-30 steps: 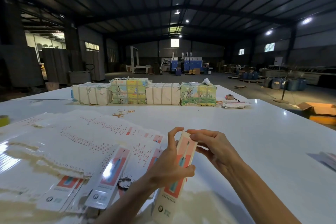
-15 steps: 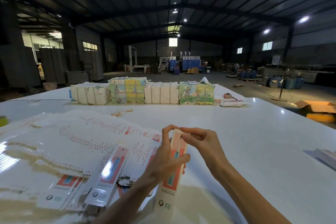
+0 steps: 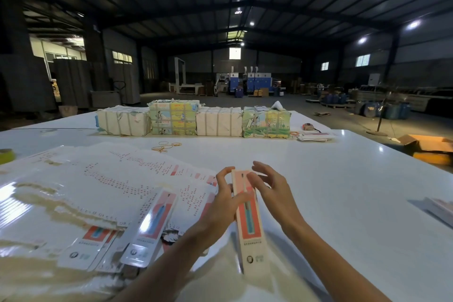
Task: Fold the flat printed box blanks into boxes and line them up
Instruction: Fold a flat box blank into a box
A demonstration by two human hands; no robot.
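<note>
Opened out of the pinch it held half a second earlier, the right hand (image 3: 272, 193) lay with fingers spread over the far end of the narrow pink box (image 3: 250, 223), fingertips touching its top edge, as seen from the head camera. The left hand (image 3: 218, 208) kept its grip round the box's left side, thumb across the printed face. The box's near end had swung right and appeared to rest on the white worktop (image 3: 343, 191), just right of the fanned flat blanks (image 3: 98, 186). The far flap looked tucked in, suggesting this box was nearly ready to join a line. Whether its near end was closed could not be told.
</note>
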